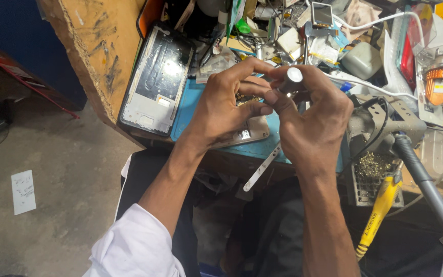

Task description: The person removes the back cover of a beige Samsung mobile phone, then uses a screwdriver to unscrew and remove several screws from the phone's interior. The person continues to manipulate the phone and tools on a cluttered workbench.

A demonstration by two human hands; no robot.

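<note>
My left hand [229, 102] grips a small opened phone [247, 134] against the blue work mat [190, 110], with its fingers curled over the top of the phone. My right hand [311, 120] is closed around a silver cylindrical tool handle [292, 78], held upright, its tip pointing down into the phone between both hands. The tip itself is hidden by my fingers. A thin metal strip [262, 168] sticks out below my hands over the mat's near edge.
A larger phone frame with its back off [155, 77] lies left of the mat on the wooden bench [98, 46]. Cables, small parts and boxes crowd the back. At right stand a brass-wool tip cleaner [370, 172], a yellow-handled tool [378, 215] and a grey metal arm [426, 190].
</note>
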